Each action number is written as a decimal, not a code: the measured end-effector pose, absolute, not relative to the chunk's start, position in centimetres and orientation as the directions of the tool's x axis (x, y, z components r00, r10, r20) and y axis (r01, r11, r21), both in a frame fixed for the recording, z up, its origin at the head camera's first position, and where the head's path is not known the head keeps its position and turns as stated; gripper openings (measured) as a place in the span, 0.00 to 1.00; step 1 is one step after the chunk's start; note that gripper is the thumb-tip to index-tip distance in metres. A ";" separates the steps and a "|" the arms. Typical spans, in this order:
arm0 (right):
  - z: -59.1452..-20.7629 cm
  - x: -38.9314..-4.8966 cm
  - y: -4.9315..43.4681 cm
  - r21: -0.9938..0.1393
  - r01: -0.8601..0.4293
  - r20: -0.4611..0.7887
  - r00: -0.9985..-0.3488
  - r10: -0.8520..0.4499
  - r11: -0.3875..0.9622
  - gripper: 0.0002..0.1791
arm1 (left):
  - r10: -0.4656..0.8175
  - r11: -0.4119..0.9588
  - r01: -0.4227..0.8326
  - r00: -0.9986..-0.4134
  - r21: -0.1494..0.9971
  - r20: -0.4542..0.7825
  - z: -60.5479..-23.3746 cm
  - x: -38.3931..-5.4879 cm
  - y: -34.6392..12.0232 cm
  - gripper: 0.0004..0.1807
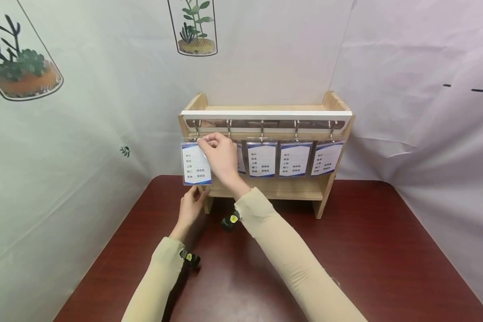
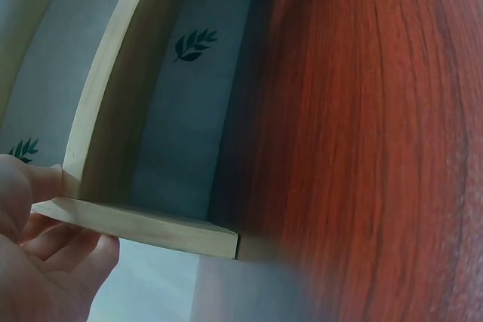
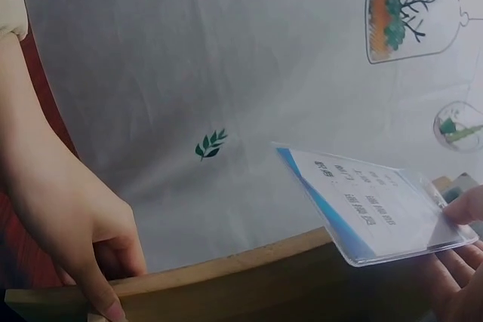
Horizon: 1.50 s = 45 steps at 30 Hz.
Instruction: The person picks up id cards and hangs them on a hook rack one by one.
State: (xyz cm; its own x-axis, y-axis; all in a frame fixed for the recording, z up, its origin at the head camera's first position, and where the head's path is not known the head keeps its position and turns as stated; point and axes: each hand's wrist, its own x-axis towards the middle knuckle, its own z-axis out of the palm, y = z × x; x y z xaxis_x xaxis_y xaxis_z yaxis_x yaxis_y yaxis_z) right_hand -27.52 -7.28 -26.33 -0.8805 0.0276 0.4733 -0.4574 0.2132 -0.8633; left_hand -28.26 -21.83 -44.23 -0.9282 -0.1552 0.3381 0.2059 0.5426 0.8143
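My right hand [image 1: 223,158] pinches the top edge of a clear ID badge holder [image 1: 196,165] with a blue-and-white card inside. This badge is beneath the leftmost hook [image 1: 197,127] of a white hook rail [image 1: 265,116]; in the right wrist view, the badge [image 3: 362,201] is tilted outward. Low on the left, my left hand [image 1: 190,206] grips the side panel of the wooden shelf [image 1: 265,190]. In the left wrist view its thumb and fingers [image 2: 56,250] lie on either side of the wooden edge [image 2: 143,224]. The right hand partly hides a second badge [image 1: 240,161].
More badges [image 1: 261,160] hang from the hooks to the right. The shelf stands at the back of a dark red wooden table [image 1: 233,277]. Pale fabric walls [image 1: 116,80] with printed plants enclose the back and sides.
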 end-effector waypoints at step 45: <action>-25.6 -27.6 -7.3 -0.837 -0.435 0.471 -0.882 0.031 0.332 0.10 | -0.168 0.514 0.199 -0.931 0.834 0.325 -44.3 -28.1 -21.8 0.15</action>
State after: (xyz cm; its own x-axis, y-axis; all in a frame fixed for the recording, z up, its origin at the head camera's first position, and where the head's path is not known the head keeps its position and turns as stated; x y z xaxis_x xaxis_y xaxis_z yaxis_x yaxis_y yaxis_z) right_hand -27.64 -7.34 -25.61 -0.8815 0.0312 0.4711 -0.4354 0.3324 -0.8366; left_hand -28.12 -21.77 -44.28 -0.9305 -0.1678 0.3255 0.1992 0.5139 0.8344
